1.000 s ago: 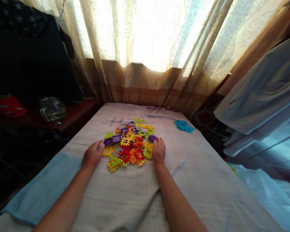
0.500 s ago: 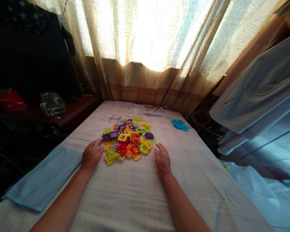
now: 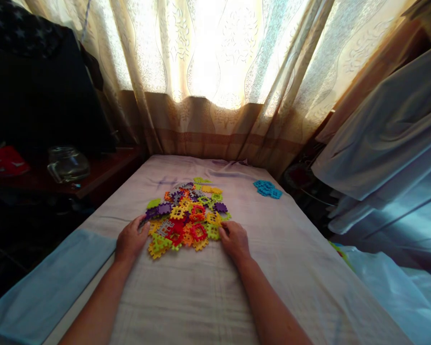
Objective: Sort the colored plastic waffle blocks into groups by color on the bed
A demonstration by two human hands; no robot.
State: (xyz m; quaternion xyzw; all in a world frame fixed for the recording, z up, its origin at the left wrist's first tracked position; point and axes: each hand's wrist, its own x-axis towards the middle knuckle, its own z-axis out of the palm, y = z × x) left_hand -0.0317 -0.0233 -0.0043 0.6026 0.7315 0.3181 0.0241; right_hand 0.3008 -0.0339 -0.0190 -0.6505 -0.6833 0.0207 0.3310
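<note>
A heap of plastic interlocking tiles (image 3: 181, 225) in red, yellow, orange, green, purple and grey lies on the cloth-covered surface. At its left edge my left hand (image 3: 129, 241) rests with thumb and fingers apart, beside the purple tiles (image 3: 158, 210). My right hand (image 3: 236, 241) is at the right edge, fingers bent and thumb drawn in against the heap. Its fingertips meet the pile near a yellow tile (image 3: 213, 218) and a green tile (image 3: 213, 232); what is between them is hidden.
Blue tiles (image 3: 267, 189) form a separate small pile at the far right. A light-blue cloth (image 3: 57, 282) lies along the left edge. On a dark side table stand a glass jar (image 3: 70, 164) and a red container (image 3: 5, 161). Curtains (image 3: 208, 120) hang behind; white fabric (image 3: 380, 129) hangs right.
My right hand has moved left to the heap's edge, and its fingers have bent in. My left hand stays by the purple tiles. The camera view has shifted slightly.
</note>
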